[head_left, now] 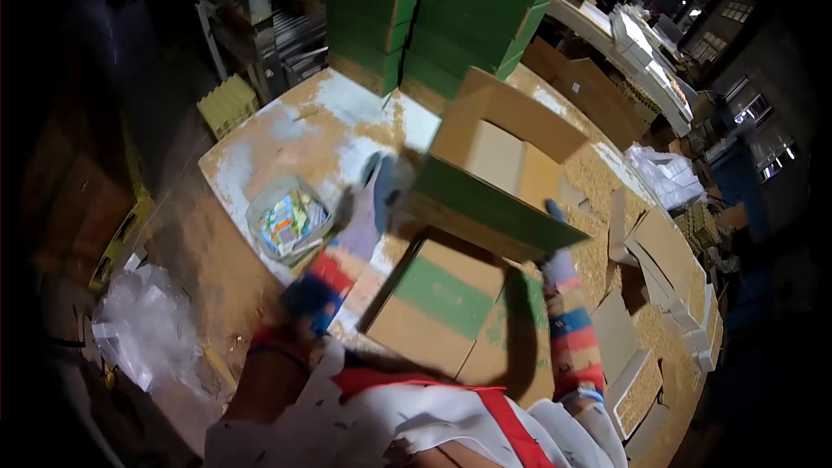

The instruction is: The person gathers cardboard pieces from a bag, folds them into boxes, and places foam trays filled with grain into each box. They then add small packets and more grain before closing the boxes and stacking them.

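I hold a flat green and brown cardboard piece (485, 208) edge-on between both hands, above the table. My left hand (374, 199), in a pale glove with a striped sleeve, grips its left end and looks blurred. At the right end my right hand (556, 247), also gloved, grips it. Just behind it an open brown carton (507, 143) stands with its flaps up. Under my hands lies a flattened carton (438, 299) with a green band.
A clear bag of coloured packets (290, 224) lies on the worn tabletop (286, 139) at left. Tall stacks of green cartons (433, 9) stand behind. Loose cardboard pieces (667, 286) pile at right. Crumpled plastic (143, 329) lies on the floor at left.
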The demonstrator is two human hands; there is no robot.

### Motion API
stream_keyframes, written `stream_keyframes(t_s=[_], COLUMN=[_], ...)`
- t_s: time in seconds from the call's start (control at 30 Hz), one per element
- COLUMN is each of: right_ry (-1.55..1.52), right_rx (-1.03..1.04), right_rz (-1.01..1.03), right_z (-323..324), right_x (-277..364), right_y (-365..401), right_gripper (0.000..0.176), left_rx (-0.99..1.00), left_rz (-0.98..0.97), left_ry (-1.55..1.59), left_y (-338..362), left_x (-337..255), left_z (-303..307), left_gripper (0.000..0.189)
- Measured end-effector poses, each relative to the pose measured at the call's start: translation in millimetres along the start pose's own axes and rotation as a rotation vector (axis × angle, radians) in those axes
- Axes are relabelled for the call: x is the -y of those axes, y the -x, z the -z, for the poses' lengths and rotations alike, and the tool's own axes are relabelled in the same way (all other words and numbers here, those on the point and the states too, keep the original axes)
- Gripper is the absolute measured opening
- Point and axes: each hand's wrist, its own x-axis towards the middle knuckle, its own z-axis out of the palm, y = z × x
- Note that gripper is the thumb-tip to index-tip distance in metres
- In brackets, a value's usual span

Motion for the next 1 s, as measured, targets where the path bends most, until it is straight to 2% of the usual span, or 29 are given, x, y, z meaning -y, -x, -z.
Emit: stream_keyframes(t_s=[0.03, 0.07, 0.1, 0.13, 0.17, 0.2, 0.23, 0.27, 0.33, 0.37, 0.4, 0.47, 0.5, 0.53, 0.57, 0.6, 0.63, 0.67, 0.7, 0.73, 0.77, 0.8, 0.83, 0.87, 0.93, 1.0], right_ry=[-0.038, 0.190, 0.096, 0.414, 0.726, 0.483, 0.648, 0.788, 1.508, 1.502, 1.492, 1.403, 1.356, 1.194, 1.490, 1.635, 1.685, 1.788, 1.940, 2.082, 2.078, 2.065, 1.962, 1.854, 1.864, 1.996], right_rx=[0.046, 0.143, 0.064, 0.107, 0.114, -0.099, -0.262, -0.177, -0.284, -0.297, -0.307, 0.145, 0.416, 0.554, 0.628, 0.734, 0.729, 0.632, 0.509, 0.379, 0.192, 0.005, -0.049, -0.101, -0.129, -0.179], right_rz=[-0.057, 0.176, 0.021, 0.141, 0.277, 0.031, -0.049, -0.065, 0.175, 0.419, 0.664, 0.807, 0.838, 0.222, 0.237, 0.145, 0.152, 0.440, 0.325, 0.202, 0.358, 0.514, 0.584, 0.652, 0.738, 0.646], right_z=[-4, -27, -44, -41, -40, -25, -70, -95, -108, -103, -92, -60, -46, -70, -64, -50, -55, -56, -64, -73, -82, -89, -84, -75, -70, -91], right_x=[-20, -41, -59, -97, -133, -195, -144, -105, -89, -81, -76, -56, -39, 19, 29, 35, 56, 75, 93, 112, 130, 146, 149, 147, 152, 150], right_y=[-43, -72, -113, -148, -182, -226, -176, -143, -102, -75, -41, 48, 97, 158, 200, 232, 253, 267, 276, 282, 286, 287, 280, 268, 245, 244], right_gripper=[0.053, 0.056, 0.057, 0.059, 0.061, 0.070, 0.078, 0.076, 0.065, 0.064, 0.062, 0.067, 0.072, 0.075, 0.092, 0.093, 0.090, 0.080, 0.066, 0.052, 0.041, 0.031, 0.031, 0.032, 0.047, 0.068], left_rx=[-0.082, -0.053, 0.015, 0.125, 0.596, 1.077, 1.189, 1.308, 1.202, 1.151, 1.140, 1.180, 1.214, 1.289, 1.361, 1.428, 1.421, 1.414, 1.403, 1.478, 1.533, 1.613, 1.681, 1.592, 1.736, 1.765], left_rz=[-0.248, -0.582, -0.627, -0.702, -0.709, -0.662, -0.903, -1.140, -1.141, -1.191, -1.142, -1.106, -1.211, -1.112, -1.012, -0.910, -0.961, -0.824, -0.684, -0.673, -0.390, -0.269, -0.149, -0.062, 0.077, -0.090], left_ry=[-0.128, -0.373, -0.563, -1.128, -1.459, -1.775, -1.953, -2.116, -1.976, -2.007, -1.991, -2.078, -2.143, -2.121, -2.096, -2.069, -1.989, -1.964, -1.938, -1.872, -2.003, -1.897, -1.790, -1.978, -1.505, -1.557], left_y=[16, 51, 67, 99, 120, 132, 139, 143, 151, 150, 156, 166, 167, 172, 178, 183, 183, 180, 178, 177, 189, 181, 176, 162, 63, 82], left_x=[-16, -17, 7, 8, -2, -2, 32, 59, 75, 86, 85, 83, 82, 67, 41, 15, -10, -28, -46, -67, -92, -103, -110, -100, -47, -80], left_z=[-3, -11, 15, 15, 1, -7, 13, 33, 35, 42, 41, 48, 55, 47, 27, 6, -12, -32, -54, -81, -123, -143, -154, -155, -131, -164], left_gripper=[0.045, 0.041, 0.040, 0.042, 0.045, 0.050, 0.051, 0.052, 0.054, 0.055, 0.053, 0.052, 0.053, 0.055, 0.056, 0.058, 0.061, 0.060, 0.060, 0.057, 0.057, 0.056, 0.056, 0.055, 0.054, 0.048])
